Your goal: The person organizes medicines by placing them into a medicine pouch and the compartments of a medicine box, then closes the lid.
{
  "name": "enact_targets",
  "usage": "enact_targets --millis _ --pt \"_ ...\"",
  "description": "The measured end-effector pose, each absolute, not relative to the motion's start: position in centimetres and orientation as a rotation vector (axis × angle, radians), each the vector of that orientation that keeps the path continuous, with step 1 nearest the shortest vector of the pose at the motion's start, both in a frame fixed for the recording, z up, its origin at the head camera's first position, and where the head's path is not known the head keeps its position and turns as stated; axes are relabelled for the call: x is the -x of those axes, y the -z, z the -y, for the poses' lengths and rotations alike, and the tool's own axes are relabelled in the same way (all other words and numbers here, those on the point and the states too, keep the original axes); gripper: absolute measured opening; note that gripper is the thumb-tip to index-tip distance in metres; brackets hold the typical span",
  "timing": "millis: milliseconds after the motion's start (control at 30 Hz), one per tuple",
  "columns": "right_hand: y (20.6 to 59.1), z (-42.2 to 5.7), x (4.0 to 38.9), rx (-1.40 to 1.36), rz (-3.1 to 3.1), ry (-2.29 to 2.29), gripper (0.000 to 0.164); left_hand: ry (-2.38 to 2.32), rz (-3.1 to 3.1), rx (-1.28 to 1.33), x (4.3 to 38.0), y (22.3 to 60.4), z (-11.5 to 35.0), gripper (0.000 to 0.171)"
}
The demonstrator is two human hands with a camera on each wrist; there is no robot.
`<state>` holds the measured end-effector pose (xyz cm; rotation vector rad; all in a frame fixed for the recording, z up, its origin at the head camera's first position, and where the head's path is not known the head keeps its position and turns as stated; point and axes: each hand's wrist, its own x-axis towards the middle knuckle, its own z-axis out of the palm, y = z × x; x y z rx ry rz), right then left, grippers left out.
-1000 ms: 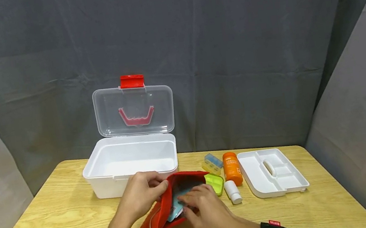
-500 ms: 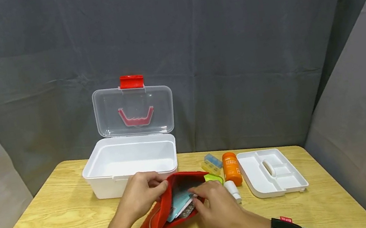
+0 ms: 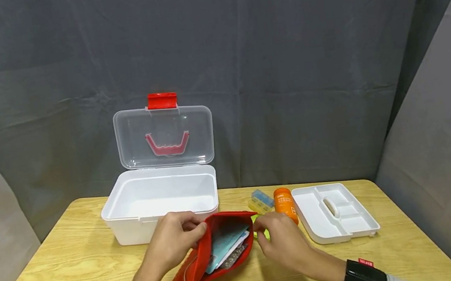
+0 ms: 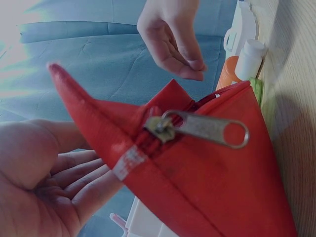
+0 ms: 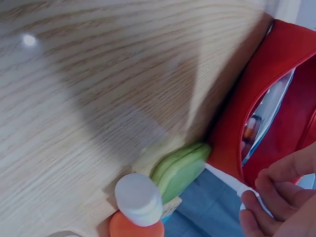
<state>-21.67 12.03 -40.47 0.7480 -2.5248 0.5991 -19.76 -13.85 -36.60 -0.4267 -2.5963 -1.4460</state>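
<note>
My left hand grips the rim of a red zipper pouch, which stands tilted on the table with its mouth open. Inside lie a light blue packet, white sheets and a silver blister pack. The metal zipper pull hangs close to the left wrist camera. Just beyond the pouch's right edge is my right hand, its fingers loosely bent and thumb near the fingertips, with nothing seen in them. In the left wrist view, a gap separates those fingertips from the pouch.
A white box with its clear lid raised stands behind the pouch. To the right are a yellow-and-blue pill case, an orange bottle, a green case, a white bottle and a white divided tray.
My right hand has come out of the pouch and moved right, past its edge, uncovering the blister pack and sheets. My left hand and the pouch have stayed in place.
</note>
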Motion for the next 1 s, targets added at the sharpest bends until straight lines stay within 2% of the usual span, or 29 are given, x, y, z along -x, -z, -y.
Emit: enact_targets --millis 367,667,1000 --pt "41.3 -12.9 24.1 -0.641 2.620 -0.543 0.009 1.469 2.589 0.428 19.8 36.6 13.9 0.009" --pt "41.8 -12.6 25.7 -0.582 2.781 -0.554 0.033 1.459 2.583 0.425 19.8 36.7 13.9 0.009" --pt "42.1 -12.1 27.3 -0.488 2.899 -0.593 0.039 1.478 2.585 0.414 19.7 36.6 13.9 0.009"
